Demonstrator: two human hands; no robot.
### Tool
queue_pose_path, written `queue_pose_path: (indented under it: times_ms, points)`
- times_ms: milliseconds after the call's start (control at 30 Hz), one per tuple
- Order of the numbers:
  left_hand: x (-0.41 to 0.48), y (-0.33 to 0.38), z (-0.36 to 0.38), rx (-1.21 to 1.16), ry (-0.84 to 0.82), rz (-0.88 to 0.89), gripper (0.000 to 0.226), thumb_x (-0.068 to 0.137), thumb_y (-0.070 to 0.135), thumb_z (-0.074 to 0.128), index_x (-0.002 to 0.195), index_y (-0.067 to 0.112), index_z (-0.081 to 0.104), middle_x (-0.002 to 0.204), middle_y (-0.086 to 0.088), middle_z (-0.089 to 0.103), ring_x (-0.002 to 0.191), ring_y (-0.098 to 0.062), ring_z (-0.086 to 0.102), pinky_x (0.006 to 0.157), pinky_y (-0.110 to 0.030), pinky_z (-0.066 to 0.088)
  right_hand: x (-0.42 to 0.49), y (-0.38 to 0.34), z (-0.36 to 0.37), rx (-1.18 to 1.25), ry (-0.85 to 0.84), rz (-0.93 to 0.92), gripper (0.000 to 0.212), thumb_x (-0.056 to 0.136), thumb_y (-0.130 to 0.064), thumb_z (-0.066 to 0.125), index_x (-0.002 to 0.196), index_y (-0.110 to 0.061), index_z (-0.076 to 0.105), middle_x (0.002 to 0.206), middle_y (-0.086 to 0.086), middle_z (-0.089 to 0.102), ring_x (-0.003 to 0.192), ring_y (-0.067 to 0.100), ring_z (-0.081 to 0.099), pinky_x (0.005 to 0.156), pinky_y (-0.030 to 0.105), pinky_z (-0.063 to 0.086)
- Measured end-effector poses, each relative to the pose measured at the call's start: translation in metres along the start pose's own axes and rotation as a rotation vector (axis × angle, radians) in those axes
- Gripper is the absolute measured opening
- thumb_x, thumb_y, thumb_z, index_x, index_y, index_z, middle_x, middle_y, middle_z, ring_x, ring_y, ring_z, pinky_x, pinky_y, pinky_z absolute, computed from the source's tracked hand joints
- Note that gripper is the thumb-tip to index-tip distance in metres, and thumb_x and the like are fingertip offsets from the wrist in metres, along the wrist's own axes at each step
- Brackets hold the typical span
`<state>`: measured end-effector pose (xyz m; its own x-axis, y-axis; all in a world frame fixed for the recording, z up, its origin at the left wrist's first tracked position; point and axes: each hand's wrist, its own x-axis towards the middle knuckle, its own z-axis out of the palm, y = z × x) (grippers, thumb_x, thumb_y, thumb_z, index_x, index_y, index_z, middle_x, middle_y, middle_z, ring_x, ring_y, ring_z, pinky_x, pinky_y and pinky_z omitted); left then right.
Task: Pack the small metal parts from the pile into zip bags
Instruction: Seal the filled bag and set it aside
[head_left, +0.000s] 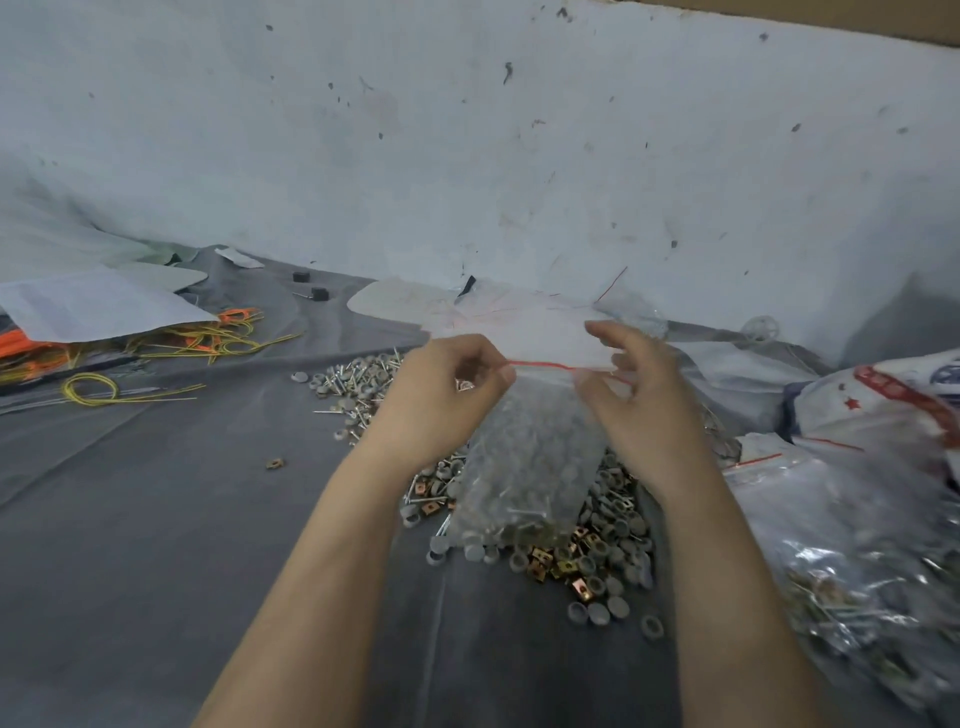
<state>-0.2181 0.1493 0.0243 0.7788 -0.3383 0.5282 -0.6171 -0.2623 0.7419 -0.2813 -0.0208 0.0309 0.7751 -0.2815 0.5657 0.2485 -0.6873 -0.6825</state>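
1. While the clear plastic zip bag (530, 457) hangs upright between them, both hands hold it by its top edge, just above the pile of small metal parts (597, 551).
2. The left hand (447, 395) has its fingers curled, with thumb and forefinger pinching the left end of the bag's red zip strip (540, 365).
3. The right hand (639, 400) pinches the strip further along with its thumb, while its other fingers are lifted and loosely fanned above the bag.
4. The bag is packed nearly to the strip with grey round caps and thin screws, and its bottom touches the pile.
5. The pile of grey caps, silver screws and brass-coloured square clips spreads under and beyond both hands on the grey cloth-covered desk (156, 519).
6. One brass-coloured clip (274, 463) lies alone to the left of the left forearm, well apart from the pile.
7. Beyond the hands, a loose stack of flat empty clear bags (519, 317) lies against the pale blue wall (467, 130).
8. To the right of the right forearm lie filled clear bags of mixed parts (857, 571), and behind them a white sack with red print (883, 400).
9. Far to the left of the left hand lie yellow wire loops (93, 387), orange cords (26, 345) and a white paper sheet (98, 306) partly covering them.
10. Two small black blocks (319, 294) sit beyond the left hand, near the wall.
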Motion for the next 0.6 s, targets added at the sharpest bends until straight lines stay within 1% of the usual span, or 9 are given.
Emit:
queue_pose_path:
  times_ms: [33,100,167,267,367,467,500,533,600]
  points:
    - [-0.001,0.004,0.003,0.061,-0.015,0.033,0.013,0.089,0.018,0.064,0.076,0.018,0.063,0.071,0.005,0.063,0.070,-0.010,0.059,0.067,-0.022,0.042,-0.002,-0.001,-0.001,-0.072,-0.028,-0.069,0.032,0.089,-0.019,0.064,0.118,-0.031,0.059,0.119,-0.009,0.052,0.112,0.002,0.045,0.099,0.021,0.035]
    - [-0.002,0.013,0.006,0.167,-0.053,0.100,0.012,0.089,0.019,0.064,0.077,0.018,0.063,0.070,0.005,0.062,0.071,-0.012,0.058,0.066,-0.020,0.041,-0.002,-0.004,-0.001,-0.165,-0.095,-0.130,0.025,0.087,-0.022,0.066,0.112,-0.025,0.067,0.116,-0.006,0.059,0.112,0.006,0.050,0.100,0.025,0.036]
    - [-0.001,0.020,0.005,0.257,-0.098,0.133,0.013,0.089,0.022,0.064,0.077,0.018,0.062,0.072,0.004,0.063,0.073,-0.013,0.059,0.068,-0.024,0.043,-0.002,-0.009,0.001,-0.176,-0.151,-0.102,0.013,0.088,-0.024,0.065,0.100,-0.023,0.071,0.104,-0.007,0.066,0.104,0.009,0.057,0.095,0.030,0.041]
    - [0.002,0.026,-0.001,0.335,-0.131,0.136,0.015,0.090,0.027,0.063,0.077,0.019,0.062,0.078,0.000,0.067,0.080,-0.016,0.062,0.073,-0.032,0.048,-0.001,-0.014,0.003,-0.143,-0.195,-0.107,0.008,0.091,-0.023,0.061,0.095,-0.019,0.068,0.092,-0.009,0.066,0.094,0.007,0.059,0.085,0.026,0.042]
    - [0.004,0.027,-0.005,0.310,-0.125,0.136,0.015,0.090,0.027,0.063,0.081,0.016,0.067,0.077,0.001,0.067,0.077,-0.013,0.061,0.072,-0.029,0.048,-0.001,-0.017,0.004,-0.149,-0.226,-0.155,0.013,0.095,-0.020,0.056,0.100,-0.012,0.064,0.099,-0.001,0.068,0.099,0.012,0.059,0.085,0.026,0.042]
    - [0.002,0.026,-0.006,0.304,-0.157,0.157,0.013,0.090,0.023,0.062,0.082,0.014,0.066,0.071,0.008,0.061,0.066,0.000,0.053,0.062,-0.015,0.039,-0.003,-0.019,0.003,-0.130,-0.247,-0.158,0.014,0.095,-0.019,0.056,0.102,-0.010,0.064,0.102,0.000,0.068,0.102,0.013,0.060,0.090,0.031,0.044]
    - [0.002,0.025,-0.006,0.298,-0.156,0.175,0.013,0.090,0.022,0.062,0.081,0.013,0.066,0.070,0.008,0.060,0.065,0.000,0.053,0.061,-0.013,0.037,-0.004,-0.020,0.002,-0.128,-0.240,-0.157,0.014,0.095,-0.019,0.056,0.102,-0.010,0.064,0.102,0.000,0.068,0.102,0.013,0.060,0.091,0.033,0.044]
    - [0.002,0.025,-0.006,0.277,-0.143,0.190,0.014,0.090,0.022,0.062,0.079,0.014,0.065,0.069,0.007,0.061,0.065,-0.001,0.054,0.061,-0.013,0.038,-0.005,-0.021,0.002,-0.135,-0.222,-0.164,0.014,0.095,-0.020,0.056,0.101,-0.011,0.064,0.100,-0.002,0.068,0.101,0.013,0.059,0.090,0.035,0.043]
    - [0.002,0.025,-0.007,0.219,-0.114,0.195,0.015,0.089,0.022,0.063,0.075,0.018,0.063,0.070,0.003,0.064,0.067,-0.005,0.057,0.066,-0.020,0.044,-0.005,-0.022,0.003,-0.174,-0.161,-0.188,0.014,0.095,-0.024,0.056,0.098,-0.013,0.065,0.095,-0.006,0.066,0.097,0.014,0.058,0.089,0.040,0.043]
